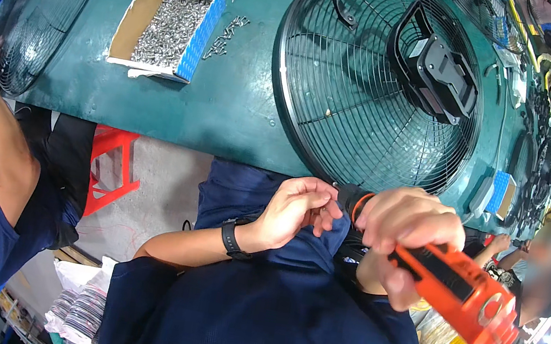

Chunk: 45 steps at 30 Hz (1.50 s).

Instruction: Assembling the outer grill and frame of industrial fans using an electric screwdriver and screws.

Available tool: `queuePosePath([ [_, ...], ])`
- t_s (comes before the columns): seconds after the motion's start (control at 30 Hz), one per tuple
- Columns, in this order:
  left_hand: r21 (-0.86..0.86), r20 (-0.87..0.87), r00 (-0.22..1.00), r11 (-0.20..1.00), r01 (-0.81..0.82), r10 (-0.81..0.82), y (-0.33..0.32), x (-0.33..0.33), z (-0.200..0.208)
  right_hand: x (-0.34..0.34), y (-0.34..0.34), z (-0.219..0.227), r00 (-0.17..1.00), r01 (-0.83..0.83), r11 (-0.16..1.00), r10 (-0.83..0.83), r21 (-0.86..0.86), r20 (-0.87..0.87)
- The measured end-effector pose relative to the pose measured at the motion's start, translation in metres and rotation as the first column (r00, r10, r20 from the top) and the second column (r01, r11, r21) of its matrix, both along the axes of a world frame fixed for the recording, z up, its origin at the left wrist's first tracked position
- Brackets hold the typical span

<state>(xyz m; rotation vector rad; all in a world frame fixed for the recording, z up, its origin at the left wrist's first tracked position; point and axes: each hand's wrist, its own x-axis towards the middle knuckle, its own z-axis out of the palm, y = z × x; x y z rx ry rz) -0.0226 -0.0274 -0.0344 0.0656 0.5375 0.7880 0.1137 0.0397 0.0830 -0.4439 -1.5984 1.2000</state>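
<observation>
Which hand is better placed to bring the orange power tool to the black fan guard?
Right hand, likely: it grips the orange power tool, while the left hand is near its black nose.

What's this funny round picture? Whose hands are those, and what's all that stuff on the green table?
A camera worn on a person's head took it, looking down; its very wide lens bends straight edges near the rim. There's no robot: the two bare hands in the middle are that person's own. The right hand grips an orange power tool. The left hand is curled near the tool's dark front end; I can't tell whether it holds anything. On the green table is an open box of small metal screws, with more lying loose beside it. To its right lies a big round black wire grille. The arm at the far left belongs to someone else.
</observation>
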Motion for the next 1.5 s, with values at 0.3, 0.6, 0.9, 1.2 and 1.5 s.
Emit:
queuePosePath([
  [0.3, 0.088, -0.116, 0.993, 0.996, 0.009, 0.001, 0.001, -0.004, 0.003, 0.01, -0.032, -0.012, 0.873, 0.399, 0.904, -0.426, -0.154, -0.238],
  [0.6, 0.296, -0.367, 0.896, 0.945, -0.142, 0.25, 0.021, -0.036, 0.025, 0.142, -0.065, 0.016, 0.751, 0.538, 0.831, -0.547, -0.138, -0.369],
  [0.9, 0.664, -0.446, 0.727, 0.738, -0.121, 0.522, 0.115, -0.048, 0.08, 0.208, -0.014, -0.023, 0.246, 0.947, 0.265, -0.961, -0.182, -0.123],
  [1.2, 0.569, -0.689, -0.117, 0.633, 0.524, 0.715, 0.238, -0.025, 0.055, 0.215, -0.016, -0.017, 0.26, 0.935, 0.275, -0.961, -0.225, -0.094],
  [1.5, 0.671, -0.661, 0.205, 0.446, 0.593, 0.722, 0.296, -0.031, 0.046, 0.22, -0.026, -0.021, 0.246, 0.935, 0.275, -0.958, -0.225, -0.149],
])
